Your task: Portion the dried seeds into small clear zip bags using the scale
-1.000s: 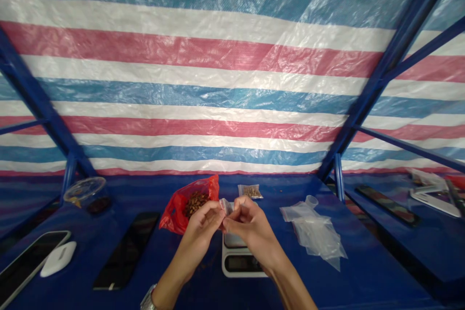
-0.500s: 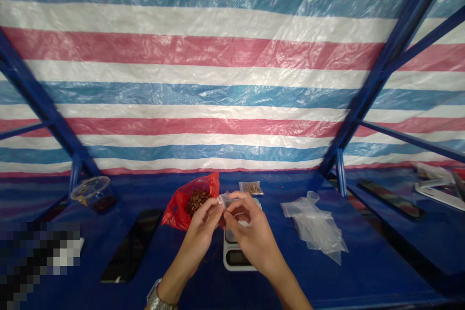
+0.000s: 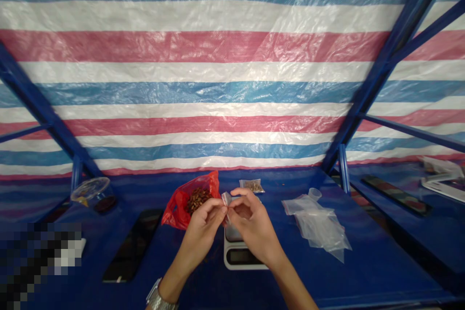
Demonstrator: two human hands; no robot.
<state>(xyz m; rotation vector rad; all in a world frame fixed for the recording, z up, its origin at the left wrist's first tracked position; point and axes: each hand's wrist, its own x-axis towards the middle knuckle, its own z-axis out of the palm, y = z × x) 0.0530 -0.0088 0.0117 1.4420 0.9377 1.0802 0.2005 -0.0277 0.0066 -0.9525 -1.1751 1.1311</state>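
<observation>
Both hands meet above a small white digital scale (image 3: 242,256), pinching a small clear zip-lock bag (image 3: 226,198) between them. My left hand (image 3: 204,223) grips the bag's left side, its thumb and forefinger closed. My right hand (image 3: 254,225) pinches the other side, fingers curled. What the bag holds, if anything, is hidden by the fingers. Just left of the hands lies an open red plastic bag (image 3: 176,208) with brown dried pieces (image 3: 197,200) in it. Behind the scale is a filled clear packet (image 3: 253,185) of small light-brown bits. My right hand covers part of the scale.
To the right lie a pile of clear zip-lock bags (image 3: 319,225) and a small clear cup (image 3: 314,194). On the left are a black phone (image 3: 132,247) and a clear plastic tub (image 3: 95,195). Another phone (image 3: 395,195) lies far right. Blue metal bars (image 3: 374,75) flank the striped sheet.
My fingers have drawn closer together along the bag, and its top now stands more upright. My right hand has shifted slightly. The view has moved a little.
</observation>
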